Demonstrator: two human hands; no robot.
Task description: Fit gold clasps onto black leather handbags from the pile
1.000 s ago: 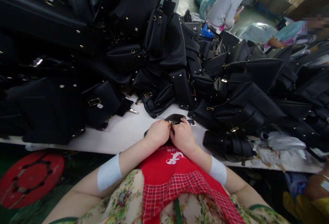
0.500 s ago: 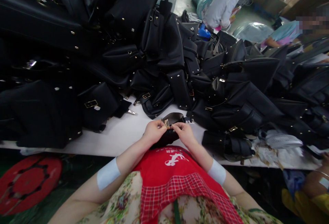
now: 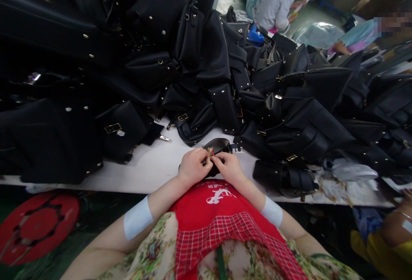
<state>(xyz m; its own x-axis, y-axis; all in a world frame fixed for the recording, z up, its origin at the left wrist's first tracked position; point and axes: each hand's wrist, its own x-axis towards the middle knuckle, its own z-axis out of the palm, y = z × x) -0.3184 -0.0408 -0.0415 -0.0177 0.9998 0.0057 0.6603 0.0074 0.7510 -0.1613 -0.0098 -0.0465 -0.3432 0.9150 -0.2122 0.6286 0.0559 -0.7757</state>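
Close to the table's front edge, a small black bag (image 3: 219,144) lies in front of my body. Both hands meet over it. My left hand (image 3: 195,166) has its fingers curled and pinched on a gold metal buckle (image 3: 210,151) that shows between the two hands. My right hand (image 3: 229,166) is closed too, thumb and fingertips pressed together against the same small piece; a bit of red shows there. What exactly the right fingertips grip is hidden. A strap end with a silver-coloured fitting (image 3: 237,149) sticks out beyond the right hand.
Many black bags (image 3: 206,48) are heaped across the white table (image 3: 151,162). Another small black bag (image 3: 283,179) lies to the right, near clear plastic wrapping (image 3: 354,172). A red round stool (image 3: 38,228) stands below left. Other people work across the table and at far right.
My left hand has turned and curled inward, so less of the gold buckle shows. A red bit now appears at the fingertips. The right hand stays nearly in place.
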